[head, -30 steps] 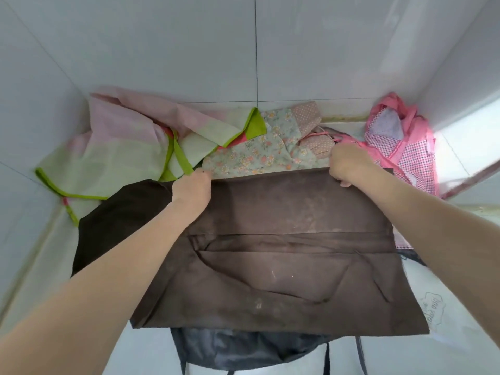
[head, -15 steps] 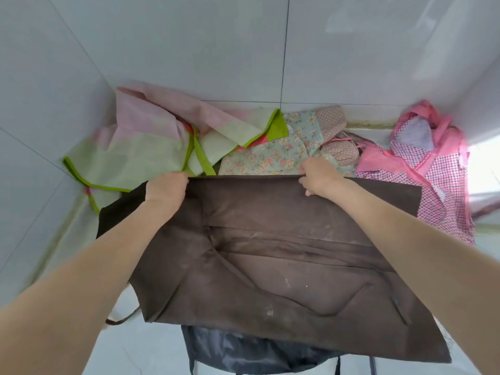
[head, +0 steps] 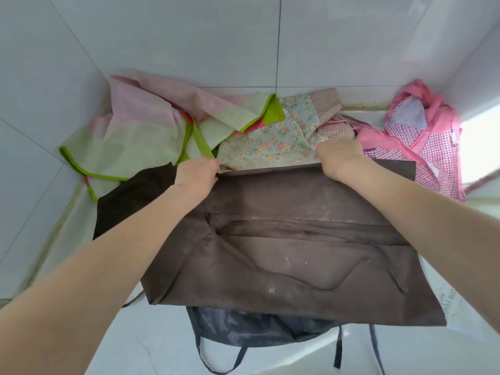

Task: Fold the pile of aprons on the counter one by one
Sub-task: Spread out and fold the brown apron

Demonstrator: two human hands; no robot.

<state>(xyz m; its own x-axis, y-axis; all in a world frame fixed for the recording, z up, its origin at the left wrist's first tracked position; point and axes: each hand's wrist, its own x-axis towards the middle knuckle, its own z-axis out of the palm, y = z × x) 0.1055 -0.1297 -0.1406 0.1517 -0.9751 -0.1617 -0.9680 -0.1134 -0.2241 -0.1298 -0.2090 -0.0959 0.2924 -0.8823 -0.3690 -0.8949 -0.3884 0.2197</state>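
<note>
Fingers of both hands are curling over the far edge of the brown apron (head: 297, 239), gripping it: the left hand (head: 196, 175) is holding the edge near the cloth's left part, the right hand (head: 336, 158) is holding it further right, and the fingertips themselves are tucking out of sight behind the knuckles. Both bare forearms are reaching in from the near side.

That brown apron is lying spread across the middle of the white table (head: 151, 345), its stained pocket side facing up, a darker flap (head: 130, 196) trailing off to the left. Underneath its near edge a dark grey apron (head: 251, 328) is showing, its straps dangling over the pale surface toward the viewer.

Behind the hands, other aprons are sitting bunched against the wall. A pale green and pink apron (head: 135, 128) with bright green trim is filling the left corner, a floral apron (head: 270, 147) with a dotted patch is lying just beyond the brown edge, and a pink checked apron (head: 433, 147) is heaped at the right.

Large glossy grey-white wall tiles (head: 189, 39) are enclosing the table on the left, back and right, with thin dark grout lines and a grimy seam where they are meeting the surface. Bright light is coming in at the far right edge. A white sheet with printed lettering (head: 446, 301) is peeking out beside the brown apron's right corner.
</note>
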